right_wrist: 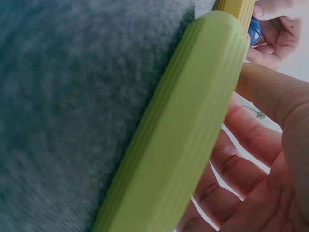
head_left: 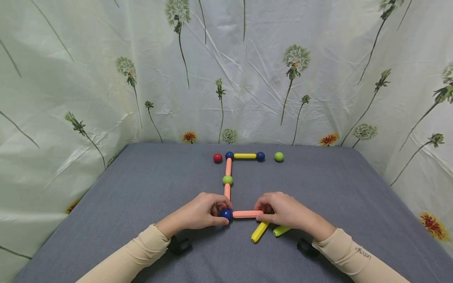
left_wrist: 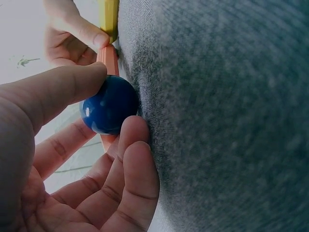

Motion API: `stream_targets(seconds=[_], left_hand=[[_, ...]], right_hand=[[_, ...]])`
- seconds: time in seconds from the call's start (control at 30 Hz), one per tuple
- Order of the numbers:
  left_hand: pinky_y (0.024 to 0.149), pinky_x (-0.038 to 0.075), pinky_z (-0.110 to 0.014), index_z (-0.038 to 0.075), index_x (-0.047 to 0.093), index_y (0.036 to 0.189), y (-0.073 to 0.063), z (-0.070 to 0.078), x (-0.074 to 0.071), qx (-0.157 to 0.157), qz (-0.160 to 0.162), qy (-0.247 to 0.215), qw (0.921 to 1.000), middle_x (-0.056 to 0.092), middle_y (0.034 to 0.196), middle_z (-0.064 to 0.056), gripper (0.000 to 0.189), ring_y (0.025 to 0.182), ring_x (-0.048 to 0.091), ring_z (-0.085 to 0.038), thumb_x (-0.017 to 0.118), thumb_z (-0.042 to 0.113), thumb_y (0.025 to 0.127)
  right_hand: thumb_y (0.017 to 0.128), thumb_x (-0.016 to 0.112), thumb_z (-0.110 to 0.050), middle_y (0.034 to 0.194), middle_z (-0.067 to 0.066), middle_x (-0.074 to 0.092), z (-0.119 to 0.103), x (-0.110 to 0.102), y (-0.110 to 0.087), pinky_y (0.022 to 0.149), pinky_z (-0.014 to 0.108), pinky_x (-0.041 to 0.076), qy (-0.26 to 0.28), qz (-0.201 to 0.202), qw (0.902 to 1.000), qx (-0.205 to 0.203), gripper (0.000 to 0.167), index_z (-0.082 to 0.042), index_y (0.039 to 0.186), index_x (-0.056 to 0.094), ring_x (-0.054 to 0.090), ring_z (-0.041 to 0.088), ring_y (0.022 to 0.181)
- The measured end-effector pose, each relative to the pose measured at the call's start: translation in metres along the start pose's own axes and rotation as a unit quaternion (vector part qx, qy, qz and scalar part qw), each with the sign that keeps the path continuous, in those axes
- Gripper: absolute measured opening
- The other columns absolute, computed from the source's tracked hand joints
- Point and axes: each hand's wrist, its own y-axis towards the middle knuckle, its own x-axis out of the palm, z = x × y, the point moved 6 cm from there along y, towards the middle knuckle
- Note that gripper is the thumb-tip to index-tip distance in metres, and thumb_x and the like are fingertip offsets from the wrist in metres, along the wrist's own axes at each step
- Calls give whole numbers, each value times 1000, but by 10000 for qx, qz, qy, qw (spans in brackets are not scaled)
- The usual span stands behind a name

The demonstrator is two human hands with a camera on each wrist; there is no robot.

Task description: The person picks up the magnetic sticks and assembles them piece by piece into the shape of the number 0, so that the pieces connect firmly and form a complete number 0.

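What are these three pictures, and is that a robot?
No robot: a person works bare-handed. The wide picture looks down from the head; each close-up comes from one wrist. On the grey cloth, a far yellow rod sits between two far blue balls, flanked by a red ball and a far green ball. Two pink rods, a middle green ball between, run nearer. The left hand pinches the near blue ball; the right hand, the near pink rod. Close to that hand lie a near yellow rod and a lime rod.

Beige sleeves (head_left: 129, 253), black wrist straps (head_left: 174, 246)
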Motion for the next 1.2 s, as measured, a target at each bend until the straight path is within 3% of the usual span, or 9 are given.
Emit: stream_targets(seconds=[0.57,1.2], left_hand=[[65,50,-22,22,76,118,-1,-1,-1,-6,20,17,10000,68,99,4,28,71,59,-6,88,24,92],[66,50,-22,22,76,118,-1,-2,0,8,40,-56,10000,69,100,5,28,72,59,-6,87,24,92]], right_hand=[[96,83,-28,84,-11,64,5,0,-4,68,23,49,673,-284,9973,95,15,-20,104,72,57,2,74],[97,82,-31,88,-10,65,8,-7,-12,68,23,50,835,-254,9962,62,25,-16,112,70,58,2,78]])
